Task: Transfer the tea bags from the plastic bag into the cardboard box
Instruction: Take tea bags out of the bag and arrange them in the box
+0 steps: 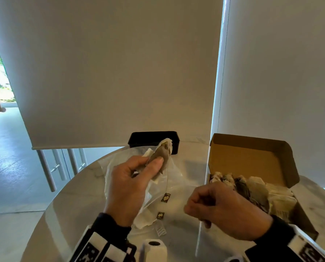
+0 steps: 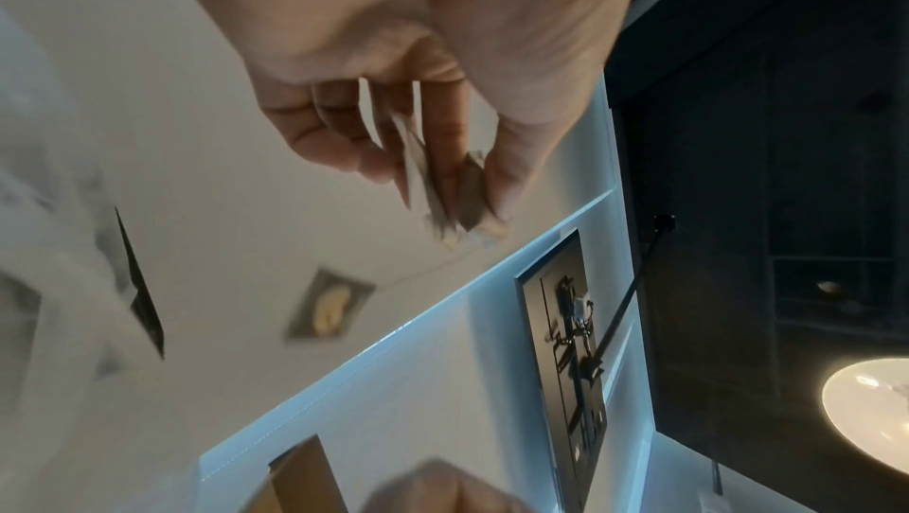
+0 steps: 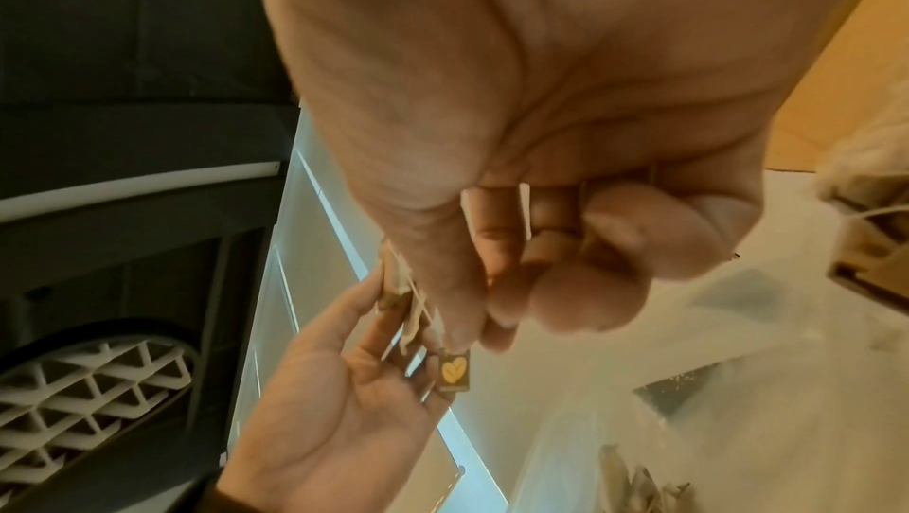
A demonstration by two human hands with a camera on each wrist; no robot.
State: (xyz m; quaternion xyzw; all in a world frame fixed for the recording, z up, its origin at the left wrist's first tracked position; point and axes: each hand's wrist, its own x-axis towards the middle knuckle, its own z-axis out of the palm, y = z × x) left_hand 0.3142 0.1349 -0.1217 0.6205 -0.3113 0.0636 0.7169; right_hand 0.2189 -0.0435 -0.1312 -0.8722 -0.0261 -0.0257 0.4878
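My left hand (image 1: 156, 161) is raised over the clear plastic bag (image 1: 174, 178) and pinches a brown tea bag (image 1: 160, 155) between thumb and fingers. Its string hangs down to a dark tag with a yellow heart (image 1: 165, 197), also seen as the tag (image 3: 455, 370) in the right wrist view. A second tag (image 1: 160, 215) lies on the bag lower down. My right hand (image 1: 193, 205) hovers with curled fingers just left of the open cardboard box (image 1: 252, 157); nothing shows in it. Several tea bags (image 1: 242, 186) lie inside the box. More tea bags (image 3: 634, 490) stay in the plastic bag.
A black rectangular container (image 1: 154, 138) stands at the back of the round marble table (image 1: 72, 195), behind the plastic bag. A white device (image 1: 154, 248) sits at the near edge between my wrists. The box lid stands upright at the right.
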